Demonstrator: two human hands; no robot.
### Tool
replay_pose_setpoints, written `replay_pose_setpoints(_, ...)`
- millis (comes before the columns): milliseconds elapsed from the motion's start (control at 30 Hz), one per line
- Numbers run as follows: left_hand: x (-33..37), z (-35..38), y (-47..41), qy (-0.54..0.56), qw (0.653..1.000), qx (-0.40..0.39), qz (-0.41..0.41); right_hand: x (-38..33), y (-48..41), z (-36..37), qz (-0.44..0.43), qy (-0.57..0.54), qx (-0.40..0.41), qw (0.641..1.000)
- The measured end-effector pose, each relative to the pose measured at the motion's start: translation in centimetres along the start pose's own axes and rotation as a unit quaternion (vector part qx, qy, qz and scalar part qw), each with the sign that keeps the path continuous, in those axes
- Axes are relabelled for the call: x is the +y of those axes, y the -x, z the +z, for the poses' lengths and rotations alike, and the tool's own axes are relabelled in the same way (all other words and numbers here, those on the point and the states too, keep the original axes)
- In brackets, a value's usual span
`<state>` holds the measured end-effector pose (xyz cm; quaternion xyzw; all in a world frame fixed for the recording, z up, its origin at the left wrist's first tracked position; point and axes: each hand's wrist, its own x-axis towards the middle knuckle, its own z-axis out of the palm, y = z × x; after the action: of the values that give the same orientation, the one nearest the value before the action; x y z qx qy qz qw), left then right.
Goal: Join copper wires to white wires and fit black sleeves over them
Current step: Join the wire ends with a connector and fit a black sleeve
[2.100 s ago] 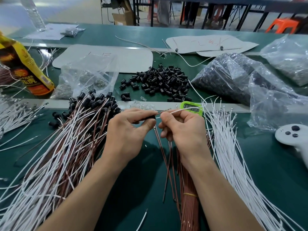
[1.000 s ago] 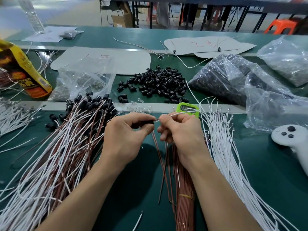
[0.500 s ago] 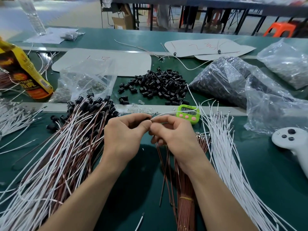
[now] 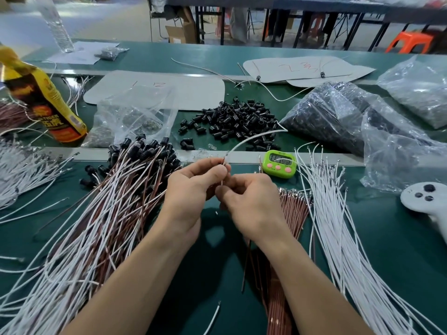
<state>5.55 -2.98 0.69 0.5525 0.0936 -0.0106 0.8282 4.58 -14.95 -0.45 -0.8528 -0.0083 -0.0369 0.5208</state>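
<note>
White wire [image 4: 251,138] pinched by left hand [image 4: 193,187], perhaps right hand [image 4: 251,201] too.

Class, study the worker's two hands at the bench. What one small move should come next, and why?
Probably ease the white wire further into the pinch to seat the joint. Both the left hand and right hand pinch it close together, a copper wire hangs beneath, and none of the loose black sleeves shows on them yet.
</note>
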Motion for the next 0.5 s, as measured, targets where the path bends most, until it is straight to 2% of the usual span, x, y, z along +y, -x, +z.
replay_pose_setpoints(100, 0.6, -0.5, -0.6, 0.060, 0.998, 0.005, -0.005, -0.4, 0.3, -0.6, 0.002, 0.128, -0.063, 0.990)
replay_pose_setpoints(267, 2.1, -2.2, -1.6, 0.147, 0.989, 0.025, 0.013, -2.0, 0.8, -4.0, 0.019, 0.306, -0.143, 0.941)
replay_pose_setpoints(500, 1.8, -1.7, -1.2, 0.163, 0.985, 0.056, 0.016, -1.3, 0.8, -10.0, 0.086, 0.472, -0.078, 0.874)
